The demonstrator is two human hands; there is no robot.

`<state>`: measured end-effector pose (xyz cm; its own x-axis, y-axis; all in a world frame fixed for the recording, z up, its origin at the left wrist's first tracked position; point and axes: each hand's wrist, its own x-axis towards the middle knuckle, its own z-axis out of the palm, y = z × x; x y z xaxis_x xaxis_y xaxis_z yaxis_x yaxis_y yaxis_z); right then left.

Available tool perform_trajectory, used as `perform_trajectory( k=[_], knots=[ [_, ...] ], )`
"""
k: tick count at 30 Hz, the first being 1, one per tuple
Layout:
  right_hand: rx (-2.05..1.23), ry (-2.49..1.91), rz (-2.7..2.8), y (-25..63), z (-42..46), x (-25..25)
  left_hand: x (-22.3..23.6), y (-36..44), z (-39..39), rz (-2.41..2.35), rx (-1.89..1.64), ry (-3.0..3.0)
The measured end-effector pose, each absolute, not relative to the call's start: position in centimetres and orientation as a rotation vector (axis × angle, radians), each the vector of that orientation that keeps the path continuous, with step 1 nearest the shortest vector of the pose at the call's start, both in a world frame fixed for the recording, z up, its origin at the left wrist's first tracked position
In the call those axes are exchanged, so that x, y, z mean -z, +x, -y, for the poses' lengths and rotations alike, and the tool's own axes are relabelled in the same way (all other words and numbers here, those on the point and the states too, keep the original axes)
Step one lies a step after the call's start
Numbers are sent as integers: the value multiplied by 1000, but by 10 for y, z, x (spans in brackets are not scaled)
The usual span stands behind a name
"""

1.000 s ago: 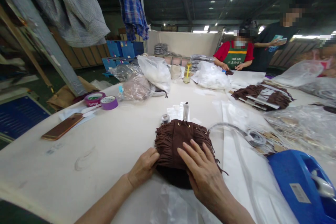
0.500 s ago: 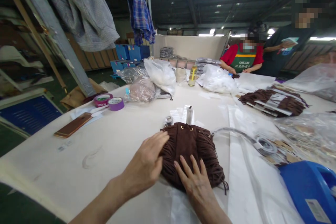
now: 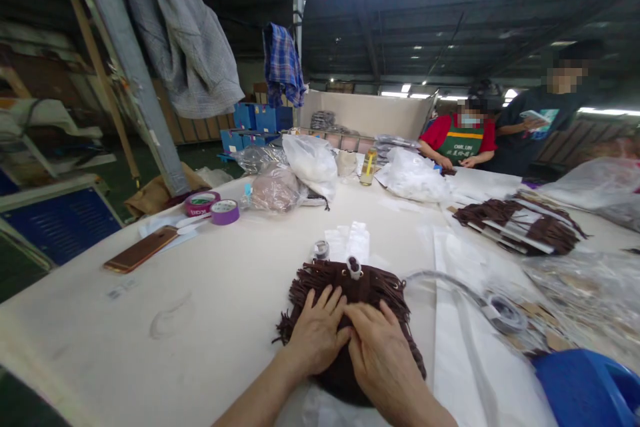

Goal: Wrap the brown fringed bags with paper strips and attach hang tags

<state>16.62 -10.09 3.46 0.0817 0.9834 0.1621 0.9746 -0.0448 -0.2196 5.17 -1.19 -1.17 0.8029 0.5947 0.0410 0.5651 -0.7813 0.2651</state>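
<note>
One flat left hand (image 3: 317, 332) and curled right hand (image 3: 381, 348), grip unclear, touch the dark-brown suede-like fringed bag (image 3: 371, 285), strands (image 3: 306, 282) still splayed.

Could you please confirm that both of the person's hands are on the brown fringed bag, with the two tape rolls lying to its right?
Not quite: the magenta tape roll and the purple tape roll lie to the left of the brown fringed bag, as the head view shows. The left hand and right hand are indeed both on the bag.
</note>
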Motion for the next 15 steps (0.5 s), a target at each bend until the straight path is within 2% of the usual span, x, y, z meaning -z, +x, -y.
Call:
perform_trajectory(
  k=[2,7,11,15],
  knots=[
    [79,-2251,1870,171,89,-20,11,50,12,-901,-195,2745],
    [44,-2471,1809,184,79,29,-3,51,10,-856,-131,2705],
    [58,-2428,1793,186,83,32,-17,72,5,-1078,-249,2750],
    [97,-2336,1759,186,85,33,2,95,-10,-1144,-384,2808]
  ],
)
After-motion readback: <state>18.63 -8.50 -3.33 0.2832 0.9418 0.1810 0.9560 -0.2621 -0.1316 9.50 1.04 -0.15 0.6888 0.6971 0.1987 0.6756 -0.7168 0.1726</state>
